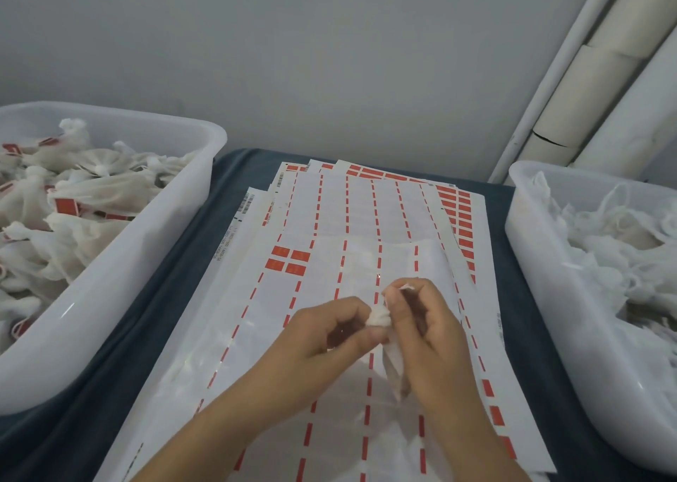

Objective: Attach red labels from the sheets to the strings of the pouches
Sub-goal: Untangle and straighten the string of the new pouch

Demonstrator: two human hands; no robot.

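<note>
From the head view, the left hand (329, 329) and right hand (421, 320) both pinched a white pouch (381, 316) above the label sheets (329, 225) spread across the surface (190, 232). A bin of labelled pouches (110, 261) stood left, a bin of plain ones (542, 298) right.

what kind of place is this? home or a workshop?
Probably a small packing or labelling workstation, not a home. Two white plastic tubs flank the bench: the left tub holds pouches with red labels, the right tub unlabelled ones. Mostly used label sheets cover the blue cloth between.
</note>
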